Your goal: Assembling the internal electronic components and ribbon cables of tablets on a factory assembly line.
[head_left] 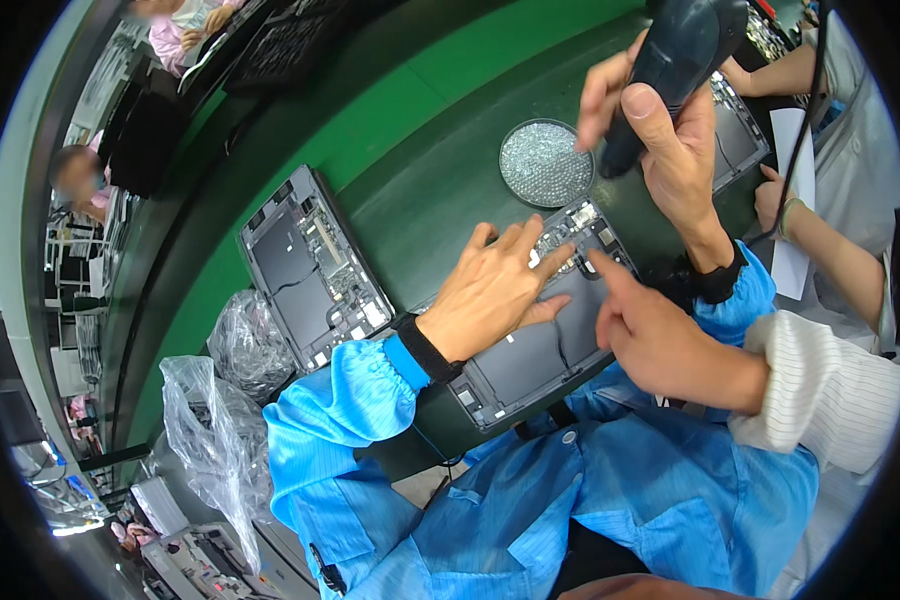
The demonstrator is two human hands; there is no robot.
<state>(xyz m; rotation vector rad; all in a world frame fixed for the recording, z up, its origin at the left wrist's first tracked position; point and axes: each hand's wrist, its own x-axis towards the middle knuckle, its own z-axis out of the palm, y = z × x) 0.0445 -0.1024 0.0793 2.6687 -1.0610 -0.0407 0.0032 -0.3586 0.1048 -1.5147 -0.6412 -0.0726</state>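
An opened laptop base (pixel 515 370) with its circuit board bared lies on the bench in front of me. My left hand (pixel 495 285) rests over its board, fingers stretched and thumb apart, holding nothing. Up at the right, my right hand (pixel 675 160) is wrapped around a black handheld device (pixel 685 50) shaped like a barcode scanner, raised above the bench. From the right, a co-worker's hand (pixel 650 335) in a striped white sleeve points its index finger at the board, close to my left fingertips. Part of the laptop base is hidden under these hands.
To the left lies a second opened laptop base (pixel 315 270), beside crumpled clear plastic bags (pixel 215 410). A round dish (pixel 547 163) of small shiny pieces stands beyond my laptop base. Another laptop base (pixel 738 140) and another person's arm (pixel 835 235) are at the right.
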